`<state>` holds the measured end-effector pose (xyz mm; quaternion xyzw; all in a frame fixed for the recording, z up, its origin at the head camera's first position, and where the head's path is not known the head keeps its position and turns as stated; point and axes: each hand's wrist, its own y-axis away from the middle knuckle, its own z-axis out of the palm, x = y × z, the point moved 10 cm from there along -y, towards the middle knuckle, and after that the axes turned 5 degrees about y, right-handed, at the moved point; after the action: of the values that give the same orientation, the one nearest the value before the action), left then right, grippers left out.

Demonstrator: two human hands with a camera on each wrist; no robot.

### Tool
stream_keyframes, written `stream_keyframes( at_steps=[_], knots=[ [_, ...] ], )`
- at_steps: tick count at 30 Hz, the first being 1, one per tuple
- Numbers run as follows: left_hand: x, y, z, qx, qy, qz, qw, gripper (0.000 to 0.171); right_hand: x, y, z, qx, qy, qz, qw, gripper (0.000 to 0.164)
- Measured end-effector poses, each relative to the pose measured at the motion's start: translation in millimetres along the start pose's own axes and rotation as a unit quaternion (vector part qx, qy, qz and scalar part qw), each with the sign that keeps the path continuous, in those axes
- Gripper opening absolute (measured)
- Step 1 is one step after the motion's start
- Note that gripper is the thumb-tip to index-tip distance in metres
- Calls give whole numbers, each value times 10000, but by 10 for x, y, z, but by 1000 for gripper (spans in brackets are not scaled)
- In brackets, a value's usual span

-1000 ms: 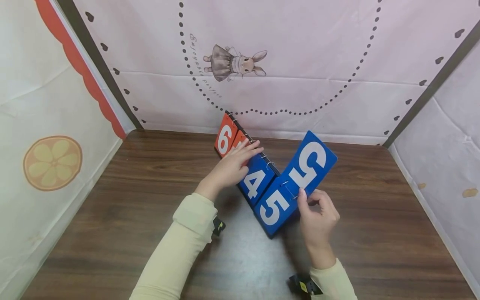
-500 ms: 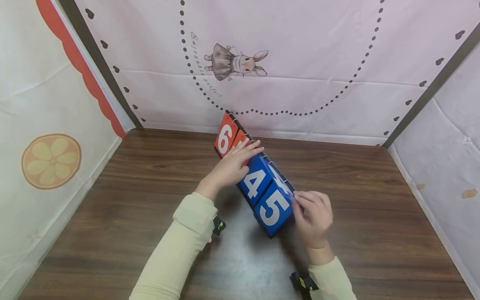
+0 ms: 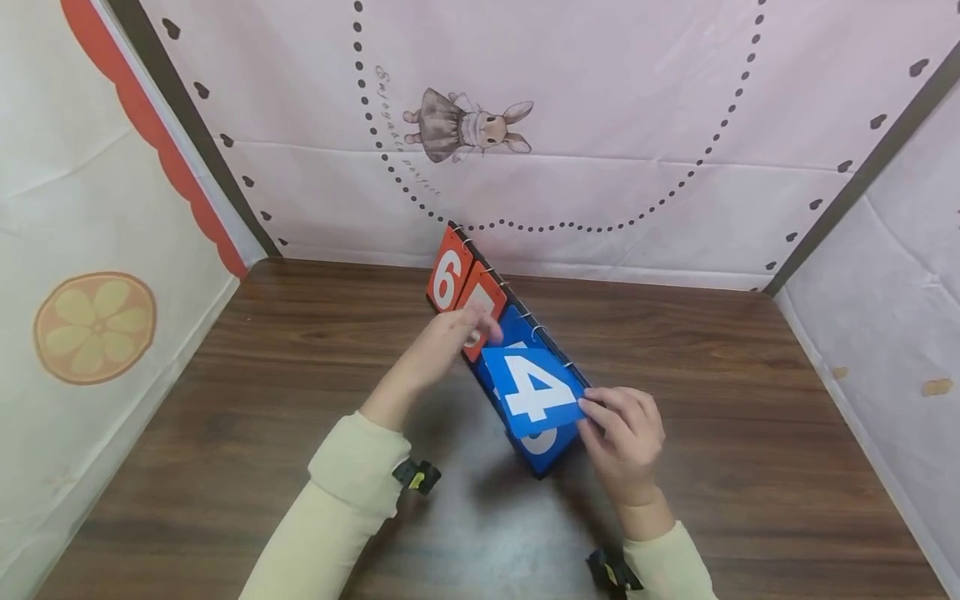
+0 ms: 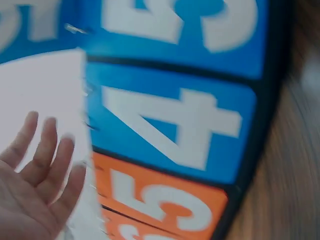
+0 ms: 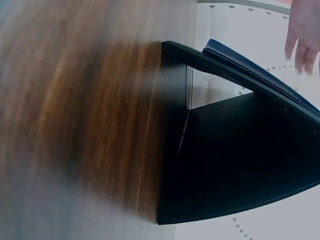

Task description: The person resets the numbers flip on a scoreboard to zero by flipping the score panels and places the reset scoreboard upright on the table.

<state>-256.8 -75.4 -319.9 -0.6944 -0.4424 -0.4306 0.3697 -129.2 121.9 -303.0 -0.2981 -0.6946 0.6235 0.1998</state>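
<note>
A flip scoreboard stands slanted on the table, with ringed number cards along its black top edge. My right hand pinches a blue card with a white 4 at its right edge. That card is tilted over the blue cards behind it and partly hides them. My left hand is in front of the red cards, its fingers loose and holding nothing. In the left wrist view the left hand has spread fingers beside the cards. The right wrist view shows the scoreboard's black open end.
The scoreboard rests on a brown wood-grain table. A pale printed cloth wall rises close behind its far end. Other cloth walls stand at left and right. The red card with a 6 is at the scoreboard's far end.
The raised blue 5 card has come down. My right hand now holds a 4 card over the front. My left hand has drawn back from the top edge, down and left.
</note>
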Motion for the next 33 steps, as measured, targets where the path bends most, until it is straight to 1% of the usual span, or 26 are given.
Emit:
stream_keyframes(
  at_steps=[1,2,3,5,8,10,12,15,16,19,21,23,26,29,31,33],
  knots=[
    [3,47,8,-86,309,-157,9994,61,-3,-3,-3,-1,-6,-7,10000,30],
    [19,88,23,-196,551,-232,9980,65,-3,-2,-1,-21,-3,-12,10000,30],
    [42,123,42,-326,782,-271,9960,67,0,-1,-1,-32,-15,-13,10000,31],
    [104,183,82,-590,1045,-277,9924,65,6,6,2,-38,-62,-7,10000,30],
    [207,245,123,-903,1185,-263,9885,46,26,16,1,-90,-121,26,9999,30],
    [256,273,129,-1030,1193,-276,9871,35,46,27,11,-198,-177,95,9996,29],
    [279,293,118,-1073,1099,-311,9876,28,76,35,32,-407,-293,235,9985,29],
    [262,317,85,-1013,940,-479,9892,25,146,20,54,-771,-757,659,9920,35],
    [237,327,69,-969,882,-582,9897,25,165,5,54,-881,-945,820,9882,39],
    [133,368,20,-894,694,-868,9898,26,206,-56,45,-1195,-1538,1250,9729,46],
    [40,403,-3,-947,574,-1050,9883,25,211,-92,40,-1389,-1741,1394,9649,44],
    [-54,437,-6,-1126,472,-1152,9858,24,213,-113,39,-1523,-1861,1465,9595,38],
    [-198,485,47,-1613,299,-1170,9795,22,222,-121,27,-1524,-1947,1490,9574,29],
    [-349,521,149,-2114,31,-1104,9711,21,238,-115,10,-1429,-2007,1514,9573,26],
    [-467,532,225,-2308,-179,-1147,9660,21,247,-110,5,-1404,-2012,1538,9572,27],
    [-592,528,302,-2362,-360,-1264,9628,21,253,-104,5,-1403,-1981,1587,9570,28]
  ],
)
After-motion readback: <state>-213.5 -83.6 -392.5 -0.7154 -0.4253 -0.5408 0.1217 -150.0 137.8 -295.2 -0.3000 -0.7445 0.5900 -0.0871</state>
